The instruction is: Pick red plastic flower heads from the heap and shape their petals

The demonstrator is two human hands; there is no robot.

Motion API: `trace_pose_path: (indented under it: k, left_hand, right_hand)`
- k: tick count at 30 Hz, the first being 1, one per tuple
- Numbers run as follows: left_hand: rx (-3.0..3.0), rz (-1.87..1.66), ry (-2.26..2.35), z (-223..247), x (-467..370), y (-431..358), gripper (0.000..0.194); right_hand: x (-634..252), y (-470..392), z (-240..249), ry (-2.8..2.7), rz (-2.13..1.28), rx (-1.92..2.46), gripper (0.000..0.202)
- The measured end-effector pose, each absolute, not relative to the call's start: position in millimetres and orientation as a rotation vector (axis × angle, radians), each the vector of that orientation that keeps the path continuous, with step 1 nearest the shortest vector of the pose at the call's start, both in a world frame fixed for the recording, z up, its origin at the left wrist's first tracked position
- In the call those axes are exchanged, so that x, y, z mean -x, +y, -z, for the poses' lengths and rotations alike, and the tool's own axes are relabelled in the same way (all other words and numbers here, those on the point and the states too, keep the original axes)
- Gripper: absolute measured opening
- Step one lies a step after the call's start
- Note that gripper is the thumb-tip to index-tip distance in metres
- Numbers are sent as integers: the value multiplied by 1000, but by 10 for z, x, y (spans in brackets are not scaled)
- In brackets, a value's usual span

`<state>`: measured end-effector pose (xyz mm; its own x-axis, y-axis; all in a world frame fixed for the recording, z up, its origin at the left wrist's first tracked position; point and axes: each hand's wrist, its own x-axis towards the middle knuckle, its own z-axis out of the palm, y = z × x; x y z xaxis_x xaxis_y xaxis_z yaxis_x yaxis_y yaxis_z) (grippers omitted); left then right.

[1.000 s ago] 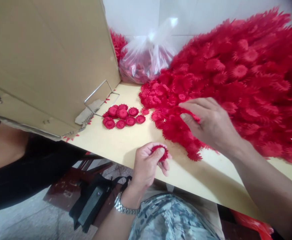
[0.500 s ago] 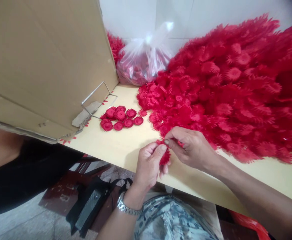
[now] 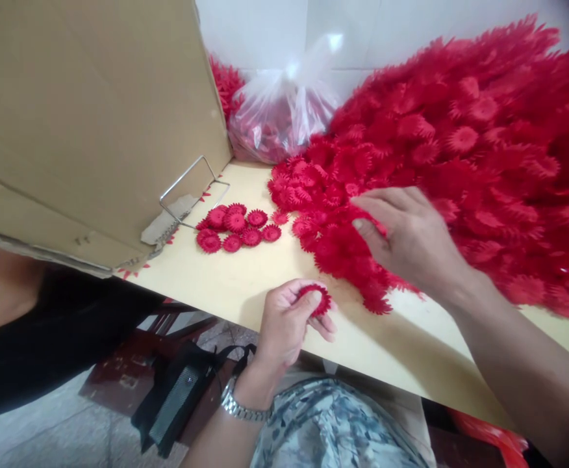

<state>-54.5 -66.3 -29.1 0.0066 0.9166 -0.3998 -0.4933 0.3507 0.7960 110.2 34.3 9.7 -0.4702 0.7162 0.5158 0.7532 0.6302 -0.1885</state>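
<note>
My left hand [image 3: 284,322] is closed on a red fringed flower piece [image 3: 319,300], the thumb lying over its face, just above the table's front edge. Over the near side of a large heap of red flower pieces [image 3: 440,162] hovers my right hand [image 3: 406,237], slightly blurred. Its thumb and forefinger are apart, and I see nothing held between them. A small cluster of red layered flowers [image 3: 236,224] lies on the cream tabletop [image 3: 191,279], left of the heap.
A tall cardboard box [image 3: 94,117] stands on the left, with a bent wire frame [image 3: 184,175] at its base. Behind is a tied clear plastic bag [image 3: 284,117] of red pieces. Another person's dark-clothed leg [image 3: 45,351] and a black bag [image 3: 177,396] are at lower left.
My right hand has left the flower piece in my left hand and moved up and right over the heap, its fingers parting. My left hand keeps hold of the piece.
</note>
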Motion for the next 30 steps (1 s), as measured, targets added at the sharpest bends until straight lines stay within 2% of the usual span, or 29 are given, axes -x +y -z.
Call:
trace_pose_path:
  k: [6,8,10,15,19,22,26,28,30]
  left_hand:
    - [-570,-1152,1101,324,519,-636,33]
    - [-587,-1149,1106,335,512,-628,39]
    - [-601,-1143,1100,345,507,-626,41]
    - [-598,-1119,1024,334,509,-651,30]
    - [-531,-1147,1033,300,526,-682,20]
    - [-530,-1193,1003,275,548,-684,19]
    - [-524,-1222,1057,270,569,-664,16]
    - [-532,-1208,1086,287,569,-655,19]
    - [-560,-1195,1109,308,560,-646,26]
  right_hand:
    - [-898,-23,-66,-2341,-1048,876,12]
    - [-865,-68,-35,-2332,-1188,875,8]
    - [-850,-81,7,-2397,-1048,870,11]
    - [-857,-15,91,-2480,-334,833,20]
    - [-974,237,31,-2288,164,1173,22]
    - [-1115,441,-59,-2265,382,1423,26]
    - [-1172,415,-124,-2292,313,1307,25]
    - [-1116,278,-124,-2317,43,1127,21]
    - [-1028,122,-108,-2353,-373,987,17]
